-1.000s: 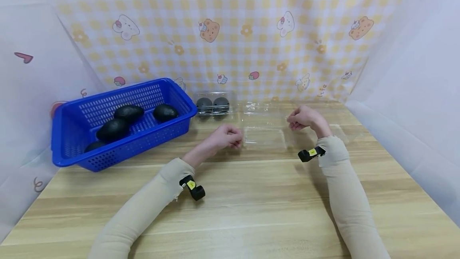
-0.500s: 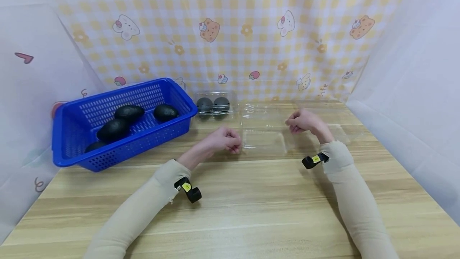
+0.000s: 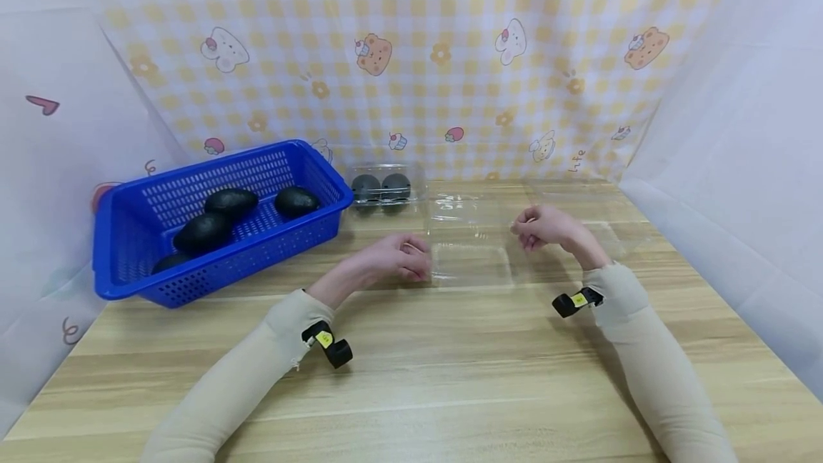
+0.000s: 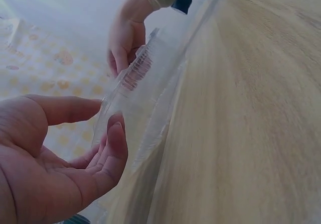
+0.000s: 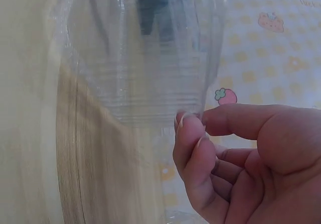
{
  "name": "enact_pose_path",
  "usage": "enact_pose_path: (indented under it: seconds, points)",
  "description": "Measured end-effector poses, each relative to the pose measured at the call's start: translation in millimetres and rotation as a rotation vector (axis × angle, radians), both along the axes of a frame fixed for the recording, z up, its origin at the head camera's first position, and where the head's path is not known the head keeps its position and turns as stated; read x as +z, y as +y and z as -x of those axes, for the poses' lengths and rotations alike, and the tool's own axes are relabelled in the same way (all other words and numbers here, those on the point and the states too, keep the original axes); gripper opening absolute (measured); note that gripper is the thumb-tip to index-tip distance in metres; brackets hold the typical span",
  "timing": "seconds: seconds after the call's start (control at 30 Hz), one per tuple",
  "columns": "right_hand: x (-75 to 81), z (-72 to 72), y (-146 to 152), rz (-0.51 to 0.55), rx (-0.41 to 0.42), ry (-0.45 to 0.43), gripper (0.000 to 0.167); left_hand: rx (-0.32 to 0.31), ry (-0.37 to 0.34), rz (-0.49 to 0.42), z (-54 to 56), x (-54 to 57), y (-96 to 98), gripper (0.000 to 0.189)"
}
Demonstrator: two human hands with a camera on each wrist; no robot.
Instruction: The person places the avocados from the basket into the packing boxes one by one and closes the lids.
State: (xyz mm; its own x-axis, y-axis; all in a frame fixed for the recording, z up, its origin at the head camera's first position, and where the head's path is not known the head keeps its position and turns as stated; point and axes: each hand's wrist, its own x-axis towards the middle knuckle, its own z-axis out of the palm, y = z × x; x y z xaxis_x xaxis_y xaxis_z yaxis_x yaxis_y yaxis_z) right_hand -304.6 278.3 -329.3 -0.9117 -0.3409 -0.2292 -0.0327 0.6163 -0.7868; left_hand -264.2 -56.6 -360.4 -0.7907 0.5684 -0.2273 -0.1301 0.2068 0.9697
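Observation:
A clear plastic clamshell container point(image 3: 472, 264), opened out, lies between my two hands over the wooden table. At its left side, my left hand point(image 3: 397, 259) pinches the rim; in the left wrist view the thumb point(image 4: 75, 108) meets the edge and the other fingers curl along the wall. My right hand point(image 3: 551, 228) pinches the opposite side between thumb and fingertips. Seen from the right wrist, the ribbed end wall of the container point(image 5: 155, 88) reaches right to those fingertips.
A blue basket point(image 3: 257, 249) holding several dark avocados point(image 3: 202, 233) stands at the left. Behind my left hand sits another clear container point(image 3: 386, 168) with two dark round fruits. More clear plastic point(image 3: 604, 231) lies at the right. A patterned curtain point(image 3: 444, 91) closes the back.
Both hands have drawn back toward the front of the table, and the clear container has come along between them. Basket and filled container have stayed put.

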Motion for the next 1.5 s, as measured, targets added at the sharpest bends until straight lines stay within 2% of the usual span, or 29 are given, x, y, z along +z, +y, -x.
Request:
enact_pose_path:
  seconds: [0.13,0.3,0.53,0.67,1.13,1.3,1.5]
  points:
    - [1.2,-4.0,0,0.017,0.016,-0.008,0.022,0.028,-0.01,-0.016,0.6,-2.0,0.7,0.035]
    - [2.3,-9.2,-2,0.022,0.03,-0.038,0.024,0.092,-0.015,-0.025,2.6,-7.2,4.2,0.025]
    - [2.4,-16.7,-2,0.036,0.077,-0.102,0.029,0.196,-0.005,-0.019,5.6,-10.7,4.1,0.021]
    - [1.1,-19.0,-2,0.052,0.102,-0.148,0.029,0.225,-0.007,-0.011,5.2,-9.8,1.5,0.021]
    - [-3.2,-25.5,-2,0.115,0.159,-0.212,0.025,0.208,0.008,-0.023,6.8,-10.8,-6.5,0.018]
    - [-3.3,-27.8,-4,0.115,0.18,-0.231,0.028,0.156,0.029,-0.003,6.9,-11.1,-14.0,0.013]
    - [-1.6,-31.9,-7,0.124,0.186,-0.274,0.029,0.076,0.051,0.039,3.5,-5.4,-24.6,0.009]
